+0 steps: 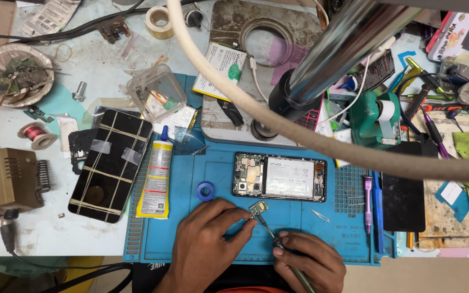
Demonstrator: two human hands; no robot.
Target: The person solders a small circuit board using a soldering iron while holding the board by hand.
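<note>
Thick hose (278,116) across opened phone (279,177), perhaps unpowered.

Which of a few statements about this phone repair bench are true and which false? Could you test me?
1. The left hand pinches a small circuit board. True.
2. The right hand is empty. False: it holds a thin tool whose tip reaches the board.
3. The opened phone lies on the blue work mat. True.
4. The glue tube stands upright. False: it lies flat on the mat's left edge.
5. The blue tape ring sits on top of the opened phone. False: it lies on the mat, left of it.
</note>
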